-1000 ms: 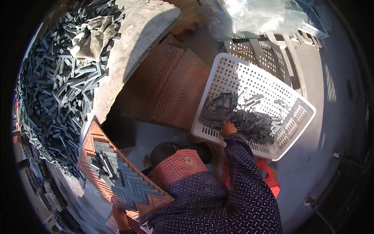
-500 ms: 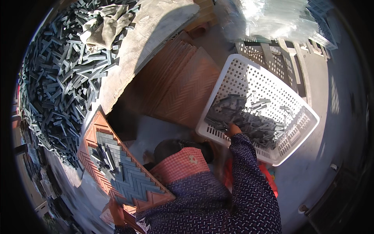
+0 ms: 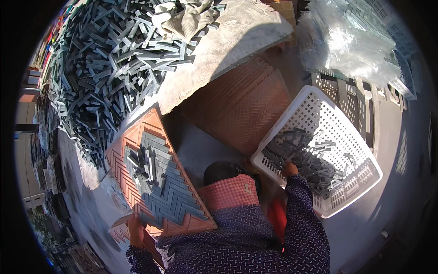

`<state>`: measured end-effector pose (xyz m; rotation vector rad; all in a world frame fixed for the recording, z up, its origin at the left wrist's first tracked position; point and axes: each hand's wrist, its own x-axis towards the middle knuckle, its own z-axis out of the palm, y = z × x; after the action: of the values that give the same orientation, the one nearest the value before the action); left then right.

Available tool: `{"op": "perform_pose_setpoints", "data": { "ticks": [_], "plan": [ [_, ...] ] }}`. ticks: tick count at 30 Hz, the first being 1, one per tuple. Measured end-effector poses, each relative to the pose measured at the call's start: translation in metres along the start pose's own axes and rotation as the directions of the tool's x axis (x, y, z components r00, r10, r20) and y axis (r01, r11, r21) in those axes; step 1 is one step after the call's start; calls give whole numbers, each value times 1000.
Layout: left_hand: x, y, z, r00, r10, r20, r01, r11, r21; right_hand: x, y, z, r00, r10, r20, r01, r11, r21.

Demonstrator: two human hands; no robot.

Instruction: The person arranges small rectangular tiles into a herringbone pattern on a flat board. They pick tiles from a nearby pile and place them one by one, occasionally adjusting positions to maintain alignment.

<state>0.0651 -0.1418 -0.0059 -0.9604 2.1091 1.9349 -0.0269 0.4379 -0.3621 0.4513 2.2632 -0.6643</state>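
Observation:
My left hand (image 3: 135,229) is closed on the lower left edge of an orange herringbone tray (image 3: 129,194), which lies tilted against the bench. Rows of grey tile strips (image 3: 175,194) fill much of its grooves. A loose heap of strips (image 3: 147,165) lies on top of them. My right hand (image 3: 289,169) reaches over the near rim of a white perforated basket (image 3: 351,125), at the dark strips (image 3: 319,166) inside. Its fingertips are partly lost among the shaded strips, so whether it grips one is unclear.
A large pile of grey strips (image 3: 105,59) covers the bench at the left, with work gloves (image 3: 187,20) on it. Several orange herringbone trays (image 3: 246,109) lean below the bench's edge (image 3: 219,59). Clear plastic wrap (image 3: 346,45) sits at the back right.
The whole view has shifted, so the bench, tray and basket appear farther right and lower. My left hand stays at the tray's edge, my right hand at the basket.

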Motion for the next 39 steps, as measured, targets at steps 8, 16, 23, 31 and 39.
{"op": "perform_pose_setpoints", "data": {
  "ticks": [8,16,23,31,39],
  "plan": [
    [5,-22,-26,999,-42,-20,43,998,44,2,1,11,989,-86,-118,73,991,-108],
    [-5,-2,-2,986,-133,-102,137,990,30,-18,23,-11,933,-172,-317,242,950,197],
    [-5,1,0,1000,-24,0,24,994,-105,-46,36,-64,974,-158,-165,227,740,633],
    [0,-14,-8,996,94,-4,-94,995,-10,-153,-94,-164,892,-327,-311,446,742,500],
    [8,-39,-1,985,162,-54,-168,974,-151,-285,-357,-179,724,-678,-124,631,578,517]
  ]
}}
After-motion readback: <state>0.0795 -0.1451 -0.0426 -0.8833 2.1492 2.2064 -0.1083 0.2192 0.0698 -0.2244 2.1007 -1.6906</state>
